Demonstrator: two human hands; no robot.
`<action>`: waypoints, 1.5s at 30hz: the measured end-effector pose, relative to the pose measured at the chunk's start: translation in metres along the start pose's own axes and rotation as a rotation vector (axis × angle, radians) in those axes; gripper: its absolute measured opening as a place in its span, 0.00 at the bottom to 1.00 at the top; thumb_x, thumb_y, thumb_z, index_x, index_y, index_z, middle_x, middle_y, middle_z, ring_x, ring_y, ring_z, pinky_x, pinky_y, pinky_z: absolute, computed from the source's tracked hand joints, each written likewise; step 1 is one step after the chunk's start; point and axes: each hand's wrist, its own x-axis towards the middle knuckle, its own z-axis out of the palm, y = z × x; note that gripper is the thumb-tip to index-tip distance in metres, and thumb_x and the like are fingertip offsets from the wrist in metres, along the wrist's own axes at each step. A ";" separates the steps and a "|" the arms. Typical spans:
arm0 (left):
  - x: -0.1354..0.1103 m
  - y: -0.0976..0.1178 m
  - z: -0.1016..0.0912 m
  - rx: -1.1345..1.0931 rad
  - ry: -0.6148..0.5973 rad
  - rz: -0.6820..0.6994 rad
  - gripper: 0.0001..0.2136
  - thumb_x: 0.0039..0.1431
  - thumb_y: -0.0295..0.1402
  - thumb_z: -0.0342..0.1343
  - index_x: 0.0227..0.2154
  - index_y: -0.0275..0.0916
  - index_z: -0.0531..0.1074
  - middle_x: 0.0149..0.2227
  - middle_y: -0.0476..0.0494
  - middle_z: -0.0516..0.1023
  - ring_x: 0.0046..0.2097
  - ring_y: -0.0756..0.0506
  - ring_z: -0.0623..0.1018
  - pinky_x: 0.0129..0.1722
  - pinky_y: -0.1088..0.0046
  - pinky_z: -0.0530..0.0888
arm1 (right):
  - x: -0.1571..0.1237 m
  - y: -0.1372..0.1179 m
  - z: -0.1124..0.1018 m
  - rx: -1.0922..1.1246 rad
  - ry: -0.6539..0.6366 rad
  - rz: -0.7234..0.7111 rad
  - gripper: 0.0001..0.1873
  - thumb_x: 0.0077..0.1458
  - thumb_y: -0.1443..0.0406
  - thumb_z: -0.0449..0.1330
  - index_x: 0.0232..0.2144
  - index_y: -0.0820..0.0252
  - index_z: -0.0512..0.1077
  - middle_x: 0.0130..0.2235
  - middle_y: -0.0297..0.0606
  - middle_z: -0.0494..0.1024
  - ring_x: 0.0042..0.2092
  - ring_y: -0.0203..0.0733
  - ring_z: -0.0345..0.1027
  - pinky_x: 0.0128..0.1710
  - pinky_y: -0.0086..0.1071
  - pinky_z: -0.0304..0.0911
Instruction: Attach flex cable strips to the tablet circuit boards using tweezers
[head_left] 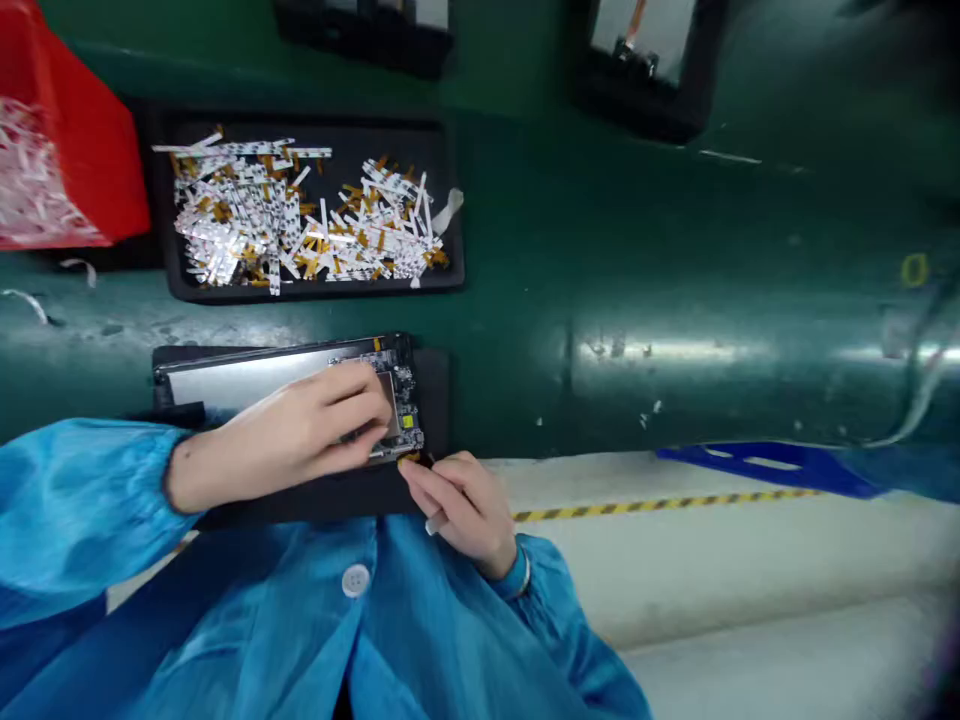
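Right now, both hands work at a slim device panel (240, 382) lying on a black mat (300, 492) at the middle of the frame, on a green surface (675, 250). The panel's silver face runs left, and a circuit board (406, 398) with small components sits exposed at its right end.

The left hand (300, 435) comes in from the left in a blue sleeve (75, 510) and lies across the panel, its fingers (360, 400) curled down over a metal plate beside the board. Its grip is partly hidden, so I can't tell whether it is pinching anything or only pressing down.

The right hand (457, 505) sits just below the board's lower edge, its grip pressed together, thumb and fingertips (409, 468) pinching a small dark part (420, 460) with a trace of orange on it. A whitish stub (433, 523) pokes out under that hand, too blurred to name. A thin band (526, 572) circles the wrist.

Above the mat, a black tray (315, 292) holds a heap of white flex strips with orange tails (300, 215). A red bin (90, 150) of white scraps stands at the upper left, and two dark frames (645, 70) sit along the top edge.
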 end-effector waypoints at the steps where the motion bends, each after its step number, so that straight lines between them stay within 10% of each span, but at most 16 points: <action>1: 0.000 0.000 0.001 0.006 0.002 0.003 0.03 0.69 0.28 0.49 0.39 0.36 0.67 0.38 0.46 0.68 0.40 0.49 0.70 0.41 0.74 0.68 | 0.000 0.000 0.000 -0.005 -0.001 0.004 0.09 0.60 0.75 0.62 0.44 0.69 0.76 0.31 0.36 0.73 0.32 0.32 0.68 0.30 0.26 0.69; 35: 0.002 -0.002 0.005 0.109 -0.004 0.079 0.10 0.70 0.30 0.45 0.39 0.35 0.72 0.36 0.44 0.74 0.39 0.45 0.75 0.39 0.69 0.72 | 0.024 -0.009 -0.003 0.049 -0.114 0.236 0.04 0.62 0.72 0.59 0.39 0.60 0.72 0.34 0.36 0.74 0.32 0.32 0.70 0.32 0.25 0.68; 45: -0.002 -0.007 0.001 0.058 -0.021 0.128 0.13 0.71 0.31 0.43 0.43 0.35 0.73 0.42 0.41 0.76 0.43 0.47 0.76 0.43 0.71 0.74 | 0.024 0.006 -0.008 0.066 -0.180 0.094 0.05 0.63 0.71 0.57 0.35 0.61 0.73 0.33 0.37 0.74 0.33 0.34 0.69 0.31 0.27 0.68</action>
